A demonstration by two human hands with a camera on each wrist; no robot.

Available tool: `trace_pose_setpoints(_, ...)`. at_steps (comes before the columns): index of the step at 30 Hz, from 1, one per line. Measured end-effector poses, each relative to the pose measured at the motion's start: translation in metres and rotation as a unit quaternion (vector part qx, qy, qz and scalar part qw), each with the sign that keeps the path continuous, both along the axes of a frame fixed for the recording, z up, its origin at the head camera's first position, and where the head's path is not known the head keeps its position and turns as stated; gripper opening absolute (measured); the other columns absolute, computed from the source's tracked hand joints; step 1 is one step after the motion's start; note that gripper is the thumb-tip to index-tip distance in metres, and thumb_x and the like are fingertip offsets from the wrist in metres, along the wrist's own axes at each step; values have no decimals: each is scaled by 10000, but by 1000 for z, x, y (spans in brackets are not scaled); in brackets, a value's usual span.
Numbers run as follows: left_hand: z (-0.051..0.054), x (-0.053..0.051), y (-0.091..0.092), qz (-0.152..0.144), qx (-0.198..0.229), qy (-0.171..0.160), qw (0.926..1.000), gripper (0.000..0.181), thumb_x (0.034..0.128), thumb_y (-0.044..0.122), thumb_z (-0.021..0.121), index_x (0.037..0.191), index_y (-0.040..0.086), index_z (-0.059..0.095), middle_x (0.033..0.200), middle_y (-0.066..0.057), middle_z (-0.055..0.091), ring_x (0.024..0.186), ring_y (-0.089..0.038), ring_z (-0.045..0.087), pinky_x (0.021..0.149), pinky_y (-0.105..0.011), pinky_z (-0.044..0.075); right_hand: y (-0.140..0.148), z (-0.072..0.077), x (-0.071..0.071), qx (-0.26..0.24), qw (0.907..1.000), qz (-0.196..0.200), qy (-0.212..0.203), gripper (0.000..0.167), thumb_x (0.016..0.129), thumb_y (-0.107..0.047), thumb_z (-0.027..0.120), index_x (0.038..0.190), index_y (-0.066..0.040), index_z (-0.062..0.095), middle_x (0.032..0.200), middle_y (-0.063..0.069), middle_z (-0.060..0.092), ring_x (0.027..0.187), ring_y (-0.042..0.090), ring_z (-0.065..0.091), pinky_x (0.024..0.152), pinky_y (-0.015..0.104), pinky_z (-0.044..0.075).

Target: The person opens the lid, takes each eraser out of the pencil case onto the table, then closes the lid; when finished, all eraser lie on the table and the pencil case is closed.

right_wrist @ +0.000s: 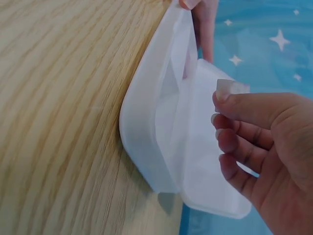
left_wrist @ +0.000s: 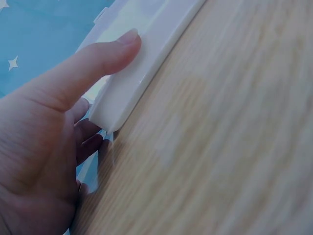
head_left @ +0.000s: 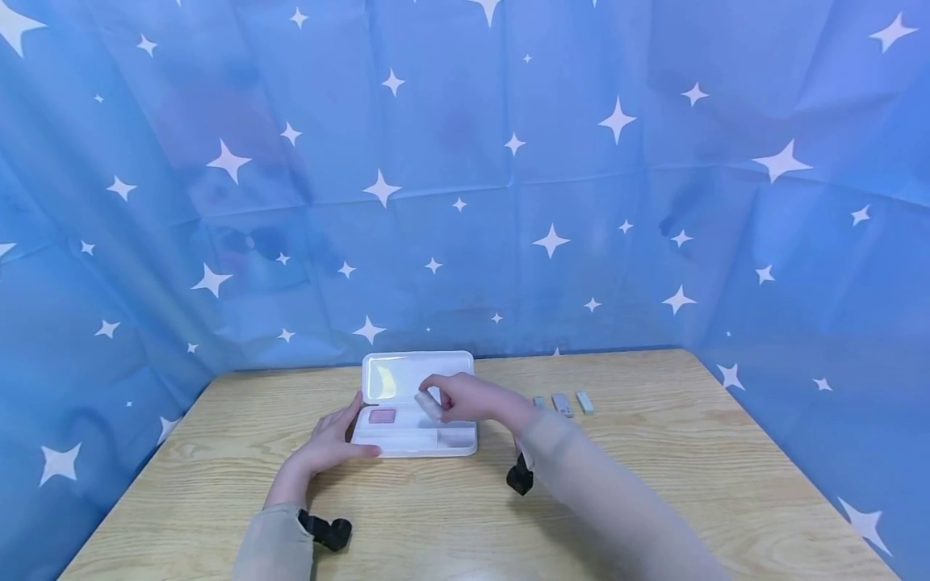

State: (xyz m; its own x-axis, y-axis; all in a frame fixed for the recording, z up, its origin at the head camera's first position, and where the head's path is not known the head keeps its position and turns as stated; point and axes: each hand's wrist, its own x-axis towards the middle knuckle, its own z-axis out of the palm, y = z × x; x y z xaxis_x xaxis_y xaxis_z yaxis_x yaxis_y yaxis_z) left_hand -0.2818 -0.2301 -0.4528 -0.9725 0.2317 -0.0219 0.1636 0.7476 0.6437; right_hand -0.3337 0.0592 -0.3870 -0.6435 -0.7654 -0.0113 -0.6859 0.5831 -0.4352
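A white pencil case (head_left: 395,442) lies on the table with its lid (head_left: 381,363) tilted back behind it. My left hand (head_left: 328,442) grips the case's left end, thumb over the front rim and fingers around the side; the left wrist view shows that thumb (left_wrist: 105,58) on the white wall. Above the case, my right hand (head_left: 465,397) pinches a small whitish block, likely an eraser (head_left: 429,405), between thumb and fingers. In the right wrist view the eraser (right_wrist: 231,87) is partly covered by the thumb. Inside the case, at the back left, sits a pink rectangular piece (head_left: 382,415).
Right of the case, three small pale blocks stand in a row: one (head_left: 539,401) partly behind the right wrist, a greyish one (head_left: 563,405) and a light green one (head_left: 584,403). The wooden table (head_left: 421,516) ends at a blue star-patterned curtain (head_left: 465,242).
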Motion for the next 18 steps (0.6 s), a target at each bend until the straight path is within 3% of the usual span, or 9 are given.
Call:
trace_pose_setpoints(8,2,2,1,-34,11,-13,10000,1143,740,472,802,1561,86,106,1557,-249,201,1388,-486,148,1077,-650,142,17,-2,6,-284,9983,-306,-399,526,878,-59,706,1354,-115,489,752,-39,545,652,86,480,648,246,449)
trace_pose_setpoints(18,-1,0,-1,-33,28,-36,10000,1150,741,499,794,1566,114,91,1564,-240,188,1398,-482,128,1079,-654,129,42,-10,10,-593,9965,-392,-450,522,843,-47,720,1315,-53,497,720,-38,523,614,87,452,617,259,430)
